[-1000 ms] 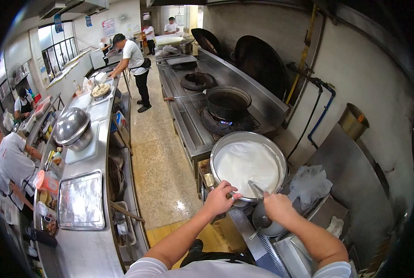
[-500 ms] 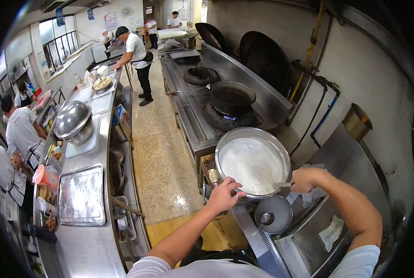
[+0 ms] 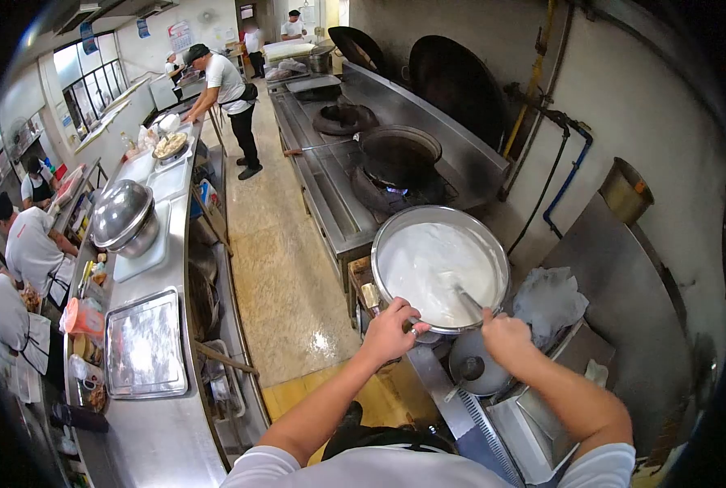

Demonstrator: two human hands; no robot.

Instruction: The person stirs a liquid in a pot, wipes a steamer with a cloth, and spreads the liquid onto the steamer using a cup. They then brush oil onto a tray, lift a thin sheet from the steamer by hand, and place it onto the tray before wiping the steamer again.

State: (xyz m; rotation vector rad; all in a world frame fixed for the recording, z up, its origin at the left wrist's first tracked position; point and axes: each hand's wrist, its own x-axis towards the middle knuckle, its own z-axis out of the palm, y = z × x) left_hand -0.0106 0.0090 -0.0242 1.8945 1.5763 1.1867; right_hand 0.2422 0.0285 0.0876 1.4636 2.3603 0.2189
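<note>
A large metal bowl (image 3: 503, 259) of white, batter-like liquid (image 3: 428, 264) stands in front of me. My left hand (image 3: 393, 329) is closed on its near left rim, a ring on one finger. My right hand (image 3: 505, 337) is wrapped round a tool with a metal handle (image 3: 467, 299). That handle slants into the liquid near the bowl's right side; its lower end is sunk, so its kind cannot be made out. Just below the bowl sits a round grey pan (image 3: 493, 376) with a ladle (image 3: 470, 370) in it.
Behind the bowl, a dark wok (image 3: 399, 154) sits over a lit blue flame. A crumpled plastic bag (image 3: 551, 299) lies to the right. On the left counter are a metal tray (image 3: 145, 346) and a domed steel bowl (image 3: 123, 211). Other people, including one person (image 3: 224, 89), work further off.
My right hand has swung left and toward me along the bowl's near side, and the tool handle is steeper. The left hand stays at the rim. The view has shifted slightly.
</note>
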